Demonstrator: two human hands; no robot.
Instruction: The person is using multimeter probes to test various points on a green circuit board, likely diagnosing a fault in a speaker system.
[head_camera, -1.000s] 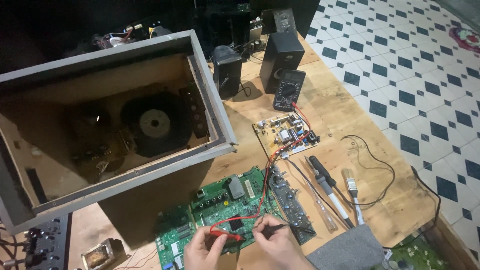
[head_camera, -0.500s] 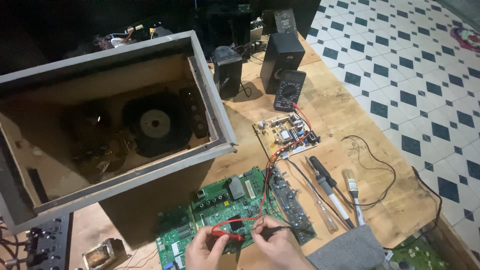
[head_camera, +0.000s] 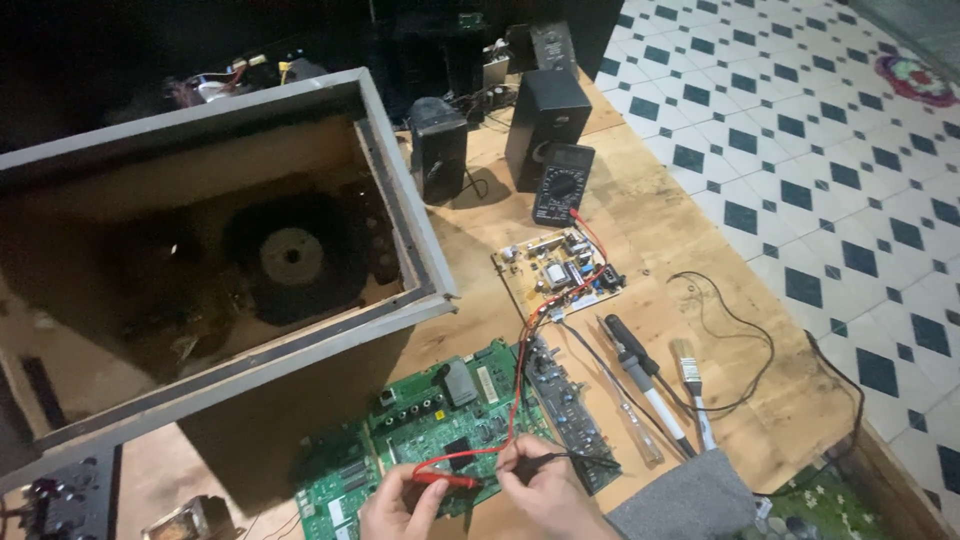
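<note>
At the near edge of the tabletop, the left hand is pinched closed around a red test probe and the right hand around a black test probe, both tips down on the green circuit board. Their leads run back to a black multimeter near the far edge. Beside the board lie a dark narrow board, a soldering iron and a brush, with a large open wooden speaker box to the left.

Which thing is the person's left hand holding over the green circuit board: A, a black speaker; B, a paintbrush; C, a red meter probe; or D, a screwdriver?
C: the left hand pinches a red probe on the green circuit board.
</note>
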